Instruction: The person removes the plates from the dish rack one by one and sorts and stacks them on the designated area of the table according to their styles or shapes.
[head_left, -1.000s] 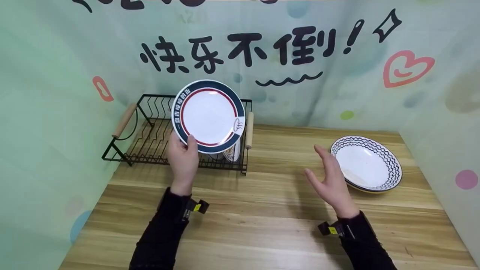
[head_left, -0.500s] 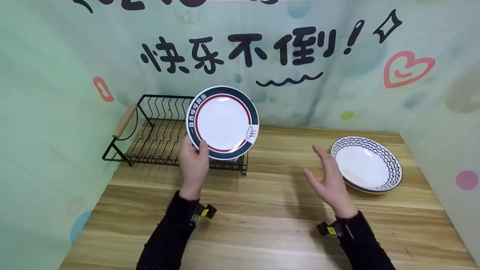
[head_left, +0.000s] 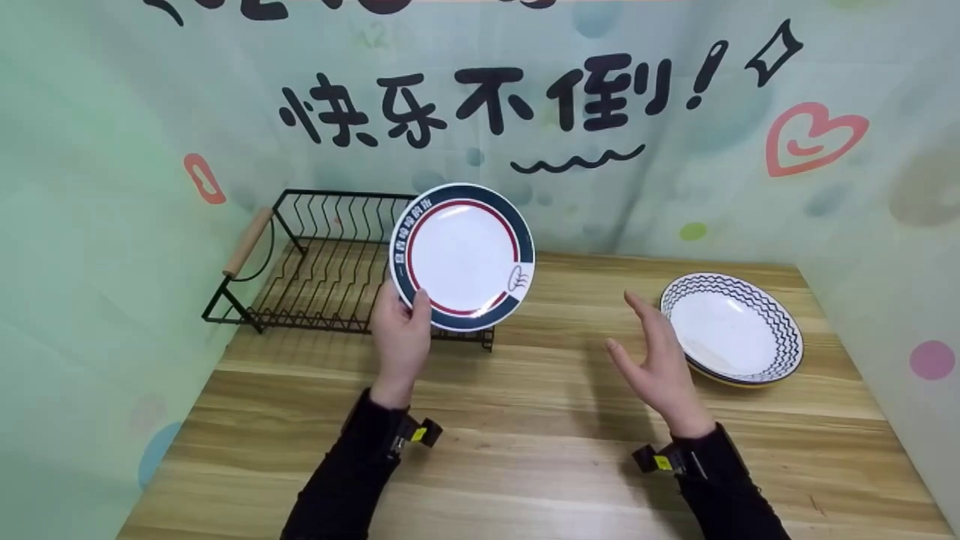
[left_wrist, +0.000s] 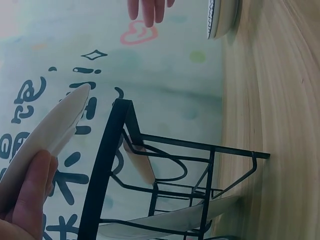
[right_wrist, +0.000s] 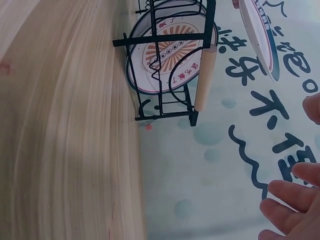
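Observation:
My left hand pinches a white plate by its lower left rim, thumb on the front face. The plate has a dark teal border and a red ring. It is tilted up in the air before the right part of a black wire dish rack. From the side, the left wrist view shows the plate raised clear of the rack. Apart from everything, my right hand hovers with fingers extended, left of a bowl with a black wavy-line rim. In the right wrist view, a patterned plate stands inside the rack.
The rack has wooden handles at its ends; the held plate hides the right one in the head view. Everything stands on a wood-grain table. A printed cloth closes off the back and sides.
My left hand has carried the plate right and slightly down, away from the rack's middle. My right hand and the bowl have hardly moved.

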